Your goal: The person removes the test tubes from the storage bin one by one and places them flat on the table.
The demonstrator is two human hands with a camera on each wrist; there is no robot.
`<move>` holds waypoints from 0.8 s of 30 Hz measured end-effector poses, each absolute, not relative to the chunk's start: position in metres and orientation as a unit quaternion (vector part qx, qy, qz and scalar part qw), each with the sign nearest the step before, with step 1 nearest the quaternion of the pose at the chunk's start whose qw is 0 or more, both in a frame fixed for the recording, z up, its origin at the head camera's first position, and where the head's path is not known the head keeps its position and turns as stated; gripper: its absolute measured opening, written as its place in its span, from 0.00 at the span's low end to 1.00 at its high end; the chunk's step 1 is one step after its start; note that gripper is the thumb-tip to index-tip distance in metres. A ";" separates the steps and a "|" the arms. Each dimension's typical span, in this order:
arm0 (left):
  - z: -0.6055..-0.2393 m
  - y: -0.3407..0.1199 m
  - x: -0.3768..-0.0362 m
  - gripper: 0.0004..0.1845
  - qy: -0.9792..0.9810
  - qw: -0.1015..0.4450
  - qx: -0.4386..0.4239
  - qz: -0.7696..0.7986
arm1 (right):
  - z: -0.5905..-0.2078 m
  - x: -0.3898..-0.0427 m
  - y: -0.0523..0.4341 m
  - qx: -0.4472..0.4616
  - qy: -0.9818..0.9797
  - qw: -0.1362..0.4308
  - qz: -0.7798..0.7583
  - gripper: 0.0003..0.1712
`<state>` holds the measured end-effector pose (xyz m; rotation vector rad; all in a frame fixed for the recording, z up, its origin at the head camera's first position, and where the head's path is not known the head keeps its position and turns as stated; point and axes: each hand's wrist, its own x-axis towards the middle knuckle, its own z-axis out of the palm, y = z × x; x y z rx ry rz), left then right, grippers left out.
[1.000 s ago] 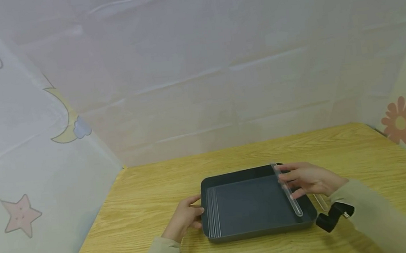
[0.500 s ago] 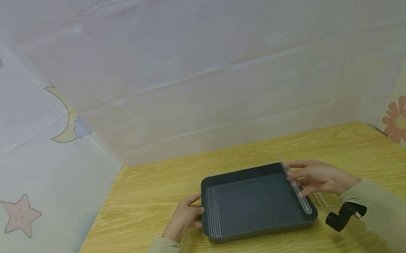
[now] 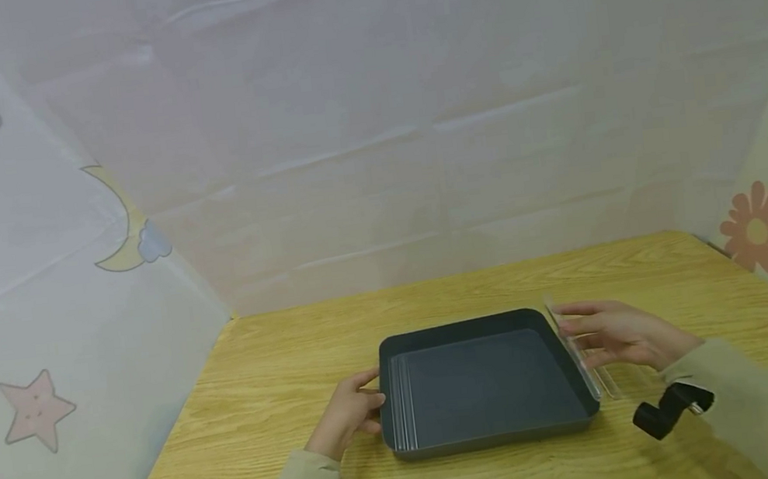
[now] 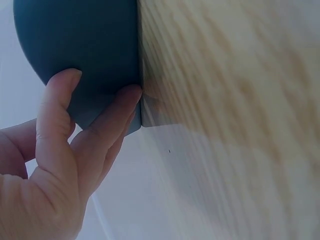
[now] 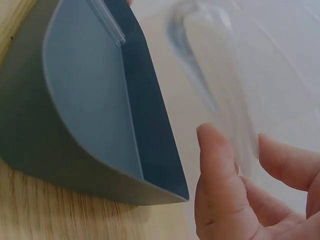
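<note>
A dark grey rectangular tray [image 3: 491, 384] sits on the wooden table. Several clear tubes [image 3: 404, 403] lie side by side along its left end. My left hand [image 3: 350, 413] rests at the tray's left side; in the left wrist view its fingertips touch the outer wall [image 4: 100, 45]. Between thumb and fingers, my right hand [image 3: 624, 335] pinches a clear test tube [image 5: 215, 60], tilted over the tray's right rim. In the right wrist view the tube is blurred, its rounded end pointing up and away from the fingers.
Another clear tube [image 3: 610, 383] lies on the table just right of the tray, partly behind the right hand. Printed cloth walls [image 3: 347, 157] close off the table's back and sides. A black camera mount [image 3: 672, 408] sticks out from the right wrist.
My right hand has carried the test tube rightward, from above the tray's inside to its right rim. The left hand and the tray have stayed put.
</note>
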<state>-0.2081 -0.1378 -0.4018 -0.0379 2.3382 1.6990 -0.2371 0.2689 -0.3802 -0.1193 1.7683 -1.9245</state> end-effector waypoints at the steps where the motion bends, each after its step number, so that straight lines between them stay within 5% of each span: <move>1: -0.402 -0.138 -0.208 0.28 0.803 0.126 -0.015 0.582 | -0.380 -0.237 0.270 -0.042 0.653 0.258 -0.711 0.24; 7: -0.402 -0.137 -0.209 0.28 0.805 0.126 -0.020 0.579 | -0.382 -0.237 0.277 -0.054 0.653 0.254 -0.711 0.13; 24: -0.402 -0.138 -0.208 0.28 0.802 0.134 -0.021 0.582 | -0.385 -0.236 0.297 -0.044 0.671 0.245 -0.698 0.14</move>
